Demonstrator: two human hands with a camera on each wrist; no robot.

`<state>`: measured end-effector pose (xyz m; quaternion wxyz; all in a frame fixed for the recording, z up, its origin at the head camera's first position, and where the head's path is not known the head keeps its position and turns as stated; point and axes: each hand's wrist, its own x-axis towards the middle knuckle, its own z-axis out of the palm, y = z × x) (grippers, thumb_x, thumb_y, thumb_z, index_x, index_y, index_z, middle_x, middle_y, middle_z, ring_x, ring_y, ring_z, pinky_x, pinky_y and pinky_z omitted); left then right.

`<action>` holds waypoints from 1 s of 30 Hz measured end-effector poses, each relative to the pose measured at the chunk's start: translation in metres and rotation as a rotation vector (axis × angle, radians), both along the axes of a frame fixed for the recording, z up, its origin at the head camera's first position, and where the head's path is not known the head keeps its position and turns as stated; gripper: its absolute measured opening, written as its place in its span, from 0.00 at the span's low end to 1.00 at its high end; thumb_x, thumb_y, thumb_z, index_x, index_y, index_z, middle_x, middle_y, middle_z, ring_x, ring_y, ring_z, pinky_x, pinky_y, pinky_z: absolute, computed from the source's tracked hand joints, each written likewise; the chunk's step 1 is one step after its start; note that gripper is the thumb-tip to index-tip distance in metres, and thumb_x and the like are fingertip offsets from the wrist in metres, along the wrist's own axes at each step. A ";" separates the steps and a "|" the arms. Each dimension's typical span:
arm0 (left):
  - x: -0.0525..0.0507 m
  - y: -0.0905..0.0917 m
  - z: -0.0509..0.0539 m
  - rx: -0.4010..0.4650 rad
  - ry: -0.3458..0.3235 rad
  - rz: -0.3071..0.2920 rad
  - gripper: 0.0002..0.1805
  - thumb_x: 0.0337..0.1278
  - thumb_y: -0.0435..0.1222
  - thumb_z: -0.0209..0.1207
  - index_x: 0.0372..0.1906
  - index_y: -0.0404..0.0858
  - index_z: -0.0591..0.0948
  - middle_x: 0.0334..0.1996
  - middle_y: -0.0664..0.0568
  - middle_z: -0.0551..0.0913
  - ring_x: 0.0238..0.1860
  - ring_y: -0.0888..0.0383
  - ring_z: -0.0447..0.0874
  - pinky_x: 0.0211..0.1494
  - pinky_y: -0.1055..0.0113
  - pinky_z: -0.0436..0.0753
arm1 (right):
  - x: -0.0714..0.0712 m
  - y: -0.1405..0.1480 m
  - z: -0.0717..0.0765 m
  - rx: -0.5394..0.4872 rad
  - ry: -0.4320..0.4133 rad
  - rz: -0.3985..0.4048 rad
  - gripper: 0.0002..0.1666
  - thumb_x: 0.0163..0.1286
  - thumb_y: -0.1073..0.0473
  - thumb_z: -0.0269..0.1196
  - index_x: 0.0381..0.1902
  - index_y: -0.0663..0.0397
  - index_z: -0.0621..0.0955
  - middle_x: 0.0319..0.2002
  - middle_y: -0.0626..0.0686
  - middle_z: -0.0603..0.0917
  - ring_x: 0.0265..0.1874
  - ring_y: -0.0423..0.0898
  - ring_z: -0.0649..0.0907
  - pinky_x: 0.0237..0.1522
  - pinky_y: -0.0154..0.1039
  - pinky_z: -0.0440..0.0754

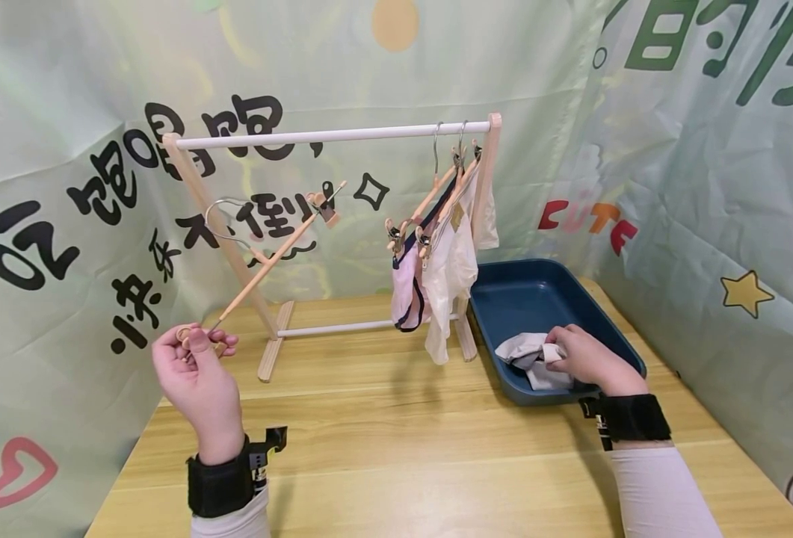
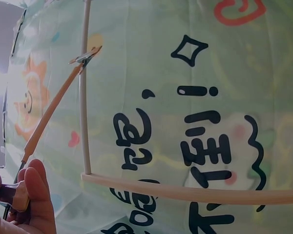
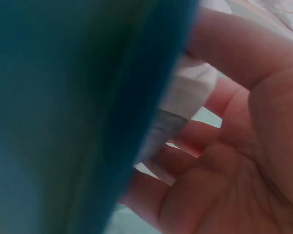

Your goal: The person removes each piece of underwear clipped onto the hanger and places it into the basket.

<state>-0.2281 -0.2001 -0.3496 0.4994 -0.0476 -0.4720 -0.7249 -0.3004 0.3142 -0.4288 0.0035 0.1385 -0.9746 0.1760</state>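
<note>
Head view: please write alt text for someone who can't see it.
A person's left hand holds a bare clip hanger by one end while their right hand grips pale cloth inside a blue tub. Beyond the hands, a clothes rack stands on a table, with pink and white garments hanging at its right end.

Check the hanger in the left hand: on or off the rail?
Off. The left hand grips the hanger near one end; its hook shows below the white rail, not over it.
</note>
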 end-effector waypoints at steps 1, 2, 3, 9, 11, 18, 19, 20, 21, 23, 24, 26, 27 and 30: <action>0.000 0.000 0.000 0.000 0.000 0.000 0.07 0.73 0.34 0.59 0.44 0.33 0.76 0.30 0.45 0.81 0.26 0.57 0.84 0.31 0.72 0.85 | 0.001 0.000 0.000 0.007 -0.007 0.006 0.20 0.62 0.61 0.75 0.45 0.65 0.80 0.44 0.65 0.80 0.41 0.58 0.78 0.45 0.55 0.80; 0.000 0.000 0.000 0.001 0.001 -0.001 0.07 0.72 0.34 0.59 0.44 0.33 0.76 0.30 0.45 0.81 0.26 0.57 0.85 0.31 0.72 0.85 | 0.001 0.000 0.000 0.012 -0.012 0.012 0.20 0.62 0.61 0.75 0.46 0.65 0.80 0.44 0.65 0.80 0.41 0.58 0.78 0.46 0.55 0.80; 0.000 0.000 0.000 0.000 0.000 -0.001 0.07 0.73 0.34 0.59 0.44 0.33 0.76 0.30 0.45 0.80 0.26 0.58 0.85 0.31 0.72 0.85 | 0.001 0.000 0.000 0.016 -0.016 0.017 0.20 0.62 0.61 0.75 0.46 0.65 0.80 0.43 0.64 0.80 0.42 0.58 0.78 0.46 0.55 0.80; 0.001 0.000 0.000 -0.005 -0.005 0.004 0.07 0.73 0.34 0.58 0.45 0.33 0.76 0.30 0.45 0.80 0.26 0.58 0.85 0.32 0.72 0.85 | 0.002 0.002 0.000 0.034 -0.042 0.036 0.22 0.61 0.59 0.76 0.48 0.67 0.82 0.45 0.66 0.82 0.43 0.59 0.80 0.47 0.56 0.81; 0.001 0.000 0.000 -0.004 -0.005 0.003 0.07 0.73 0.34 0.58 0.45 0.33 0.76 0.31 0.45 0.81 0.27 0.57 0.85 0.32 0.72 0.85 | 0.002 0.002 0.000 0.040 -0.055 0.042 0.24 0.61 0.58 0.76 0.48 0.67 0.82 0.46 0.67 0.82 0.44 0.60 0.81 0.48 0.56 0.81; 0.000 0.000 0.001 -0.003 -0.005 0.003 0.07 0.73 0.34 0.58 0.45 0.34 0.76 0.31 0.44 0.80 0.27 0.57 0.84 0.32 0.72 0.85 | 0.001 0.002 0.002 0.019 -0.151 0.050 0.27 0.61 0.52 0.76 0.51 0.66 0.83 0.43 0.60 0.86 0.39 0.53 0.80 0.45 0.53 0.82; 0.001 0.000 0.001 -0.001 -0.006 0.003 0.07 0.73 0.34 0.58 0.45 0.34 0.76 0.31 0.45 0.80 0.27 0.57 0.84 0.32 0.72 0.85 | 0.001 0.002 0.003 0.020 -0.158 0.050 0.28 0.61 0.51 0.76 0.51 0.65 0.83 0.44 0.60 0.86 0.40 0.53 0.81 0.45 0.53 0.82; 0.001 0.000 0.001 0.000 -0.007 0.003 0.07 0.73 0.34 0.58 0.45 0.34 0.76 0.31 0.45 0.80 0.27 0.57 0.84 0.32 0.72 0.85 | 0.002 0.001 0.004 0.019 -0.158 0.049 0.29 0.62 0.50 0.76 0.52 0.65 0.83 0.45 0.61 0.86 0.42 0.55 0.82 0.47 0.56 0.83; 0.001 0.000 0.001 0.002 -0.007 0.003 0.07 0.72 0.35 0.58 0.44 0.34 0.76 0.31 0.45 0.80 0.27 0.57 0.84 0.32 0.72 0.85 | 0.002 0.001 0.005 0.020 -0.153 0.048 0.29 0.62 0.48 0.76 0.52 0.64 0.83 0.47 0.63 0.86 0.44 0.56 0.82 0.49 0.58 0.83; 0.001 -0.001 0.001 0.002 -0.010 0.005 0.07 0.73 0.35 0.58 0.44 0.34 0.76 0.31 0.45 0.80 0.27 0.57 0.84 0.32 0.72 0.85 | 0.004 -0.002 0.007 0.022 -0.129 0.046 0.29 0.65 0.47 0.74 0.53 0.64 0.83 0.50 0.65 0.85 0.47 0.59 0.83 0.52 0.61 0.82; 0.001 -0.001 0.001 0.004 -0.008 0.003 0.06 0.72 0.34 0.58 0.44 0.34 0.76 0.31 0.45 0.80 0.27 0.57 0.84 0.32 0.72 0.85 | 0.005 -0.003 0.009 0.017 -0.111 0.044 0.28 0.66 0.47 0.72 0.53 0.64 0.83 0.50 0.66 0.85 0.48 0.60 0.83 0.53 0.61 0.82; 0.000 -0.001 0.001 0.004 -0.007 0.002 0.06 0.73 0.34 0.58 0.44 0.34 0.75 0.31 0.45 0.80 0.27 0.57 0.84 0.31 0.72 0.85 | 0.007 -0.007 0.012 0.013 -0.067 0.038 0.26 0.69 0.48 0.70 0.54 0.64 0.83 0.52 0.67 0.84 0.50 0.62 0.82 0.54 0.61 0.81; 0.000 -0.001 0.000 0.003 -0.005 0.001 0.06 0.73 0.34 0.58 0.44 0.34 0.75 0.31 0.45 0.80 0.27 0.57 0.84 0.31 0.72 0.85 | 0.008 -0.009 0.013 0.012 -0.045 0.036 0.25 0.71 0.49 0.69 0.54 0.65 0.82 0.52 0.68 0.83 0.50 0.63 0.82 0.53 0.61 0.81; 0.000 -0.001 0.000 -0.004 -0.003 0.000 0.06 0.73 0.33 0.58 0.45 0.33 0.75 0.31 0.45 0.80 0.27 0.58 0.84 0.31 0.72 0.85 | 0.011 -0.015 0.018 -0.004 0.008 0.030 0.23 0.73 0.52 0.67 0.55 0.66 0.82 0.53 0.69 0.82 0.53 0.66 0.81 0.54 0.62 0.81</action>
